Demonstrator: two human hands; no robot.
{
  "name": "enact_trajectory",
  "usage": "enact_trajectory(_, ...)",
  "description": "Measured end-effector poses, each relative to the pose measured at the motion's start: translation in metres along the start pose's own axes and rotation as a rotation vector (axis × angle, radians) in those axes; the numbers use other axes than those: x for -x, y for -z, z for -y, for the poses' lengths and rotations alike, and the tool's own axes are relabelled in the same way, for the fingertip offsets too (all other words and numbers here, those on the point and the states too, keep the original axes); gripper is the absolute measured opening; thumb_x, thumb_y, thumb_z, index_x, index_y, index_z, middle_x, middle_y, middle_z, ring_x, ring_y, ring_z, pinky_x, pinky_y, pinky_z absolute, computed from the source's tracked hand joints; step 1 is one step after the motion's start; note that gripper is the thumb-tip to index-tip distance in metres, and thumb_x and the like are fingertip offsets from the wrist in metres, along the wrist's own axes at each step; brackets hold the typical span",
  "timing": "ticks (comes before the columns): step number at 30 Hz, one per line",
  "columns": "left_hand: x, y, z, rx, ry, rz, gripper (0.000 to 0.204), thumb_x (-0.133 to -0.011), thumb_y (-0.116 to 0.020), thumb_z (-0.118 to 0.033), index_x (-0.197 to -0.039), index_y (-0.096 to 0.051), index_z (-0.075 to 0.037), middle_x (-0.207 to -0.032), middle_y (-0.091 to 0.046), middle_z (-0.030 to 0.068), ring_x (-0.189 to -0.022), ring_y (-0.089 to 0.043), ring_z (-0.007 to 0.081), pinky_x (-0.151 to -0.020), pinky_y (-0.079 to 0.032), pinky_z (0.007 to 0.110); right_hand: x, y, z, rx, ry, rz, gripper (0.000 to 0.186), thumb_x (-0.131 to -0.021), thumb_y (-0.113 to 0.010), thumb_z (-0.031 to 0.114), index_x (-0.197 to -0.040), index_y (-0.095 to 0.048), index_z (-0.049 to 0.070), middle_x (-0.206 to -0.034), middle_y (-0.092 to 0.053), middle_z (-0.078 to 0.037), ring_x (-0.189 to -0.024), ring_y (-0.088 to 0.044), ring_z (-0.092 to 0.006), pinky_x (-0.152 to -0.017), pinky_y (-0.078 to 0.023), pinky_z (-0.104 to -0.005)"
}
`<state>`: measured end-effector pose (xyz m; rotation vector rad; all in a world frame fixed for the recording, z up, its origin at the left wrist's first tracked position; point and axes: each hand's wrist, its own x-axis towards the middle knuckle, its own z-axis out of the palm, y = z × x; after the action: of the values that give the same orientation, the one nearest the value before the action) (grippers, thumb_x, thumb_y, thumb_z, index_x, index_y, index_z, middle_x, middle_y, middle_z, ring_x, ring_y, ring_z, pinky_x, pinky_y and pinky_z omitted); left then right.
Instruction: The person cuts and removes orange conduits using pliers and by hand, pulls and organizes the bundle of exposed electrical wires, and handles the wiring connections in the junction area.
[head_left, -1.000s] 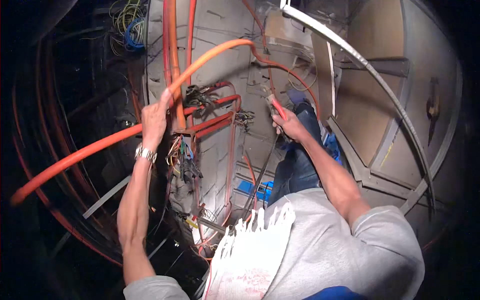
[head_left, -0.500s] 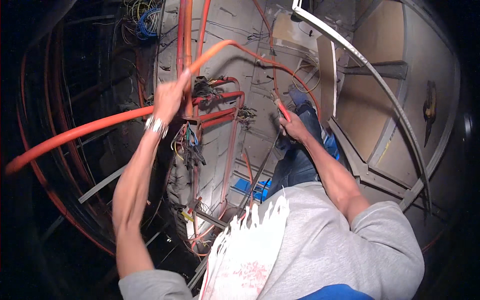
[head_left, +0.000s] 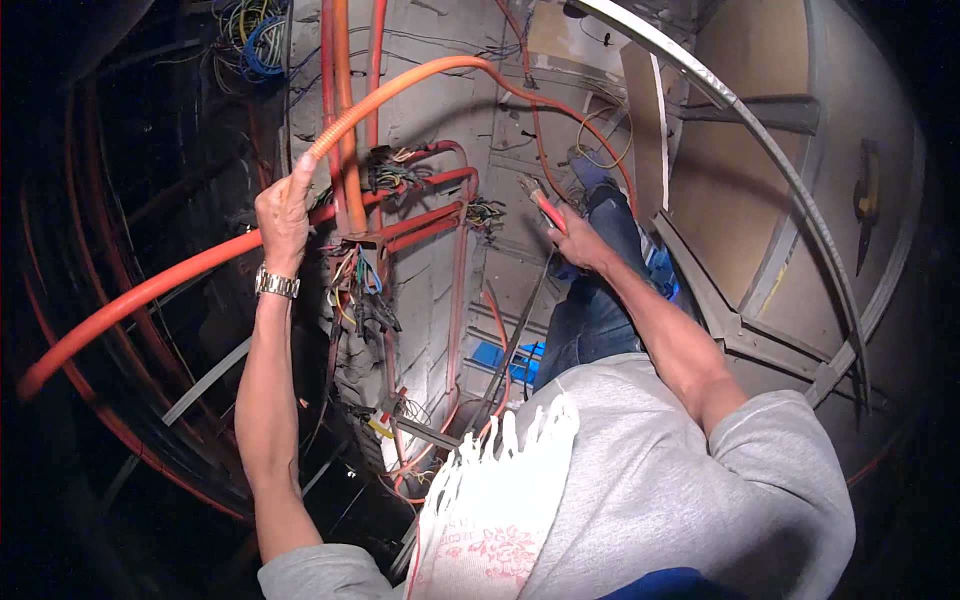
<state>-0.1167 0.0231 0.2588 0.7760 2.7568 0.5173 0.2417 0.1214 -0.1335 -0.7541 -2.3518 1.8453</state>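
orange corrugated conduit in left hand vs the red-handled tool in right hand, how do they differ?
The orange conduit is long, flexible and ribbed, curving past the left hand; the red-handled tool is short and rigid in the right hand. The conduit runs out of view; the tool shows whole. Both are gripped.

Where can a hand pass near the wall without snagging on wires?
Freest is the bare grey wall under the arching orange conduit, above the red pipes. Crowded: the loose wire bundle below the left hand, and around the right hand with its red-handled pliers.
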Motion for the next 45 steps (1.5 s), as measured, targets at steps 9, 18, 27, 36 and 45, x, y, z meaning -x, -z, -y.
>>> enact_trajectory(9, -0.049, -0.009, 0.007, -0.091, 0.006, -0.1, 0.072, -0.097, -0.065, -0.059, -0.059, -0.04, -0.002, -0.059, -0.035, -0.0018, -0.061, -0.03, 0.0114, -0.052, -0.027, 0.035, -0.058, 0.008, 0.156, -0.625, -0.24, 0.676, 0.043, -0.087, -0.072, 0.017, -0.124, -0.056, 0.001, -0.114, -0.069, -0.012, -0.102, -0.063, -0.0305, -0.089, -0.05, -0.0422)
enact_trajectory(18, -0.052, -0.022, 0.003, 0.077, 0.028, -0.09, 0.068, -0.095, -0.07, -0.056, -0.055, -0.038, -0.012, -0.06, -0.035, -0.0068, -0.058, -0.028, 0.0073, -0.051, -0.022, 0.03, -0.121, -0.051, 0.212, -0.367, -0.032, 0.668, 0.06, -0.082, -0.054, 0.004, -0.142, -0.052, 0.004, -0.115, -0.07, -0.024, -0.109, -0.067, -0.0333, -0.093, -0.05, -0.0434)
enact_trajectory(27, -0.048, -0.024, 0.014, 0.062, 0.015, -0.083, 0.063, -0.094, -0.073, -0.054, -0.056, -0.042, -0.016, -0.059, -0.035, -0.0095, -0.055, -0.028, 0.0047, -0.049, -0.019, 0.027, -0.133, -0.058, 0.217, -0.301, 0.046, 0.748, 0.056, -0.081, -0.051, 0.003, -0.137, -0.054, 0.0, -0.115, -0.069, -0.027, -0.112, -0.066, -0.0377, -0.097, -0.05, -0.0445)
enact_trajectory(36, -0.037, -0.02, 0.017, 0.107, 0.075, -0.069, 0.064, -0.093, -0.071, -0.058, -0.056, -0.041, -0.016, -0.059, -0.034, -0.0097, -0.054, -0.028, 0.0045, -0.049, -0.019, 0.026, -0.147, -0.053, 0.214, 0.168, 0.004, 0.637, 0.051, -0.083, -0.059, 0.011, -0.134, -0.059, 0.01, -0.102, -0.071, -0.026, -0.1, -0.07, -0.042, -0.086, -0.055, -0.0503)
enact_trajectory(45, -0.048, -0.048, 0.015, 0.123, 0.048, -0.05, 0.066, -0.093, -0.071, -0.06, -0.055, -0.045, -0.013, -0.057, -0.039, -0.0077, -0.054, -0.034, 0.0047, -0.048, -0.024, 0.028, -0.21, -0.025, 0.147, 0.594, 0.198, 0.499, 0.034, -0.098, -0.054, 0.023, -0.13, -0.063, 0.014, -0.127, -0.062, -0.022, -0.121, -0.062, -0.0427, -0.097, -0.047, -0.0698)
